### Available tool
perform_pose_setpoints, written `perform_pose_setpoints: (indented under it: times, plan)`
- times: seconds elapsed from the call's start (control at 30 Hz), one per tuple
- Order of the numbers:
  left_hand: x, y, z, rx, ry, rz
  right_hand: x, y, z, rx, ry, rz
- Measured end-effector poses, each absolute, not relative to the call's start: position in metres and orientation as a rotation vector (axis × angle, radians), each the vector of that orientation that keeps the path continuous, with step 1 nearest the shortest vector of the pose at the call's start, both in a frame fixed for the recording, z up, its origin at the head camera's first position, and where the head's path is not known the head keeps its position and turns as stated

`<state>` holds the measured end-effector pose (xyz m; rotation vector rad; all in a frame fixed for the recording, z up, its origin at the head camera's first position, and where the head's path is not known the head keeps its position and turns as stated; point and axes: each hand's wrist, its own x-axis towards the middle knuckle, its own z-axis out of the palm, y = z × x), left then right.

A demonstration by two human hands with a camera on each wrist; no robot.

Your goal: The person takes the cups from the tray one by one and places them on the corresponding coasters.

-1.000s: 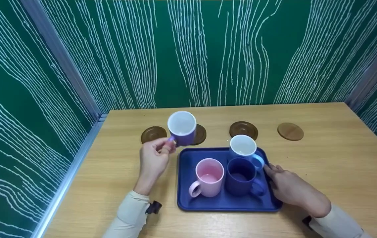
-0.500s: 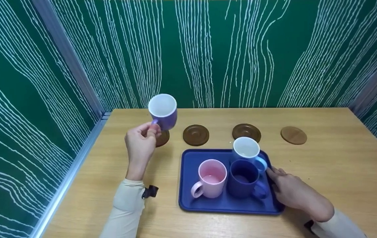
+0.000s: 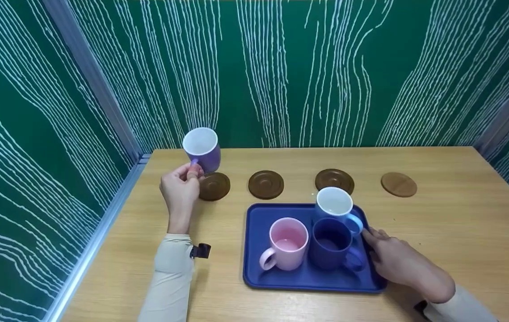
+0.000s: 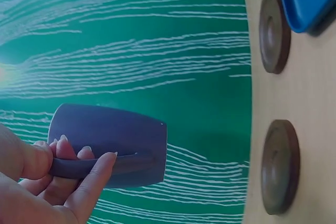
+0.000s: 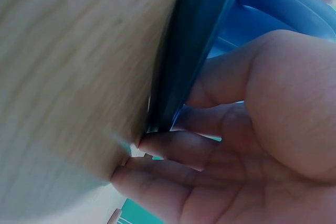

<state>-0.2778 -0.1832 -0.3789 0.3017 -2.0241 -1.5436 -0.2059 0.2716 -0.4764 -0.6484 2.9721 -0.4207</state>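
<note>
My left hand pinches the handle of a purple mug with a white inside. In the left wrist view the mug hangs clear of the table, in front of the green wall. In the head view it overlaps the far side of the leftmost brown coaster. My right hand grips the right edge of a blue tray, thumb over the rim and fingers along its outer side. On the tray stand a pink mug, a dark blue mug and a light blue mug.
Along the back of the wooden table lie another brown coaster, a third one partly behind the light blue mug, and a paler flat disc at the right. Green walls with white lines enclose the table.
The purple mug, held by my left hand, has moved left and farther back, from over the second coaster to the leftmost one. My right hand has stayed at the tray.
</note>
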Motion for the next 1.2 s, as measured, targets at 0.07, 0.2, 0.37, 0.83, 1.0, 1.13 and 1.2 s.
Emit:
perform_pose_setpoints:
  times: [0.07,0.2,0.37,0.83,1.0,1.13,1.2]
  plan:
    - [-0.280,-0.186,-0.383,0.319,-2.023,-1.560,-0.206,0.272,-0.476,-0.631,2.962,-0.417]
    - [-0.284,-0.190,-0.393,0.354,-2.037,-1.541,-0.206,0.272,-0.475,-0.618,2.948,-0.409]
    - [-0.291,-0.192,-0.407,0.368,-2.067,-1.551,-0.206,0.273,-0.475,-0.592,2.921,-0.397]
    - [-0.306,-0.193,-0.437,0.427,-2.076,-1.631,-0.206,0.272,-0.475,-0.588,2.925,-0.407]
    - [-0.309,-0.193,-0.445,0.437,-2.088,-1.610,-0.207,0.273,-0.477,-0.662,2.960,-0.409]
    - [-0.311,-0.193,-0.449,0.446,-2.100,-1.584,-0.206,0.272,-0.476,-0.651,2.946,-0.416]
    - [-0.312,-0.192,-0.451,0.453,-2.100,-1.587,-0.206,0.271,-0.476,-0.641,2.941,-0.417]
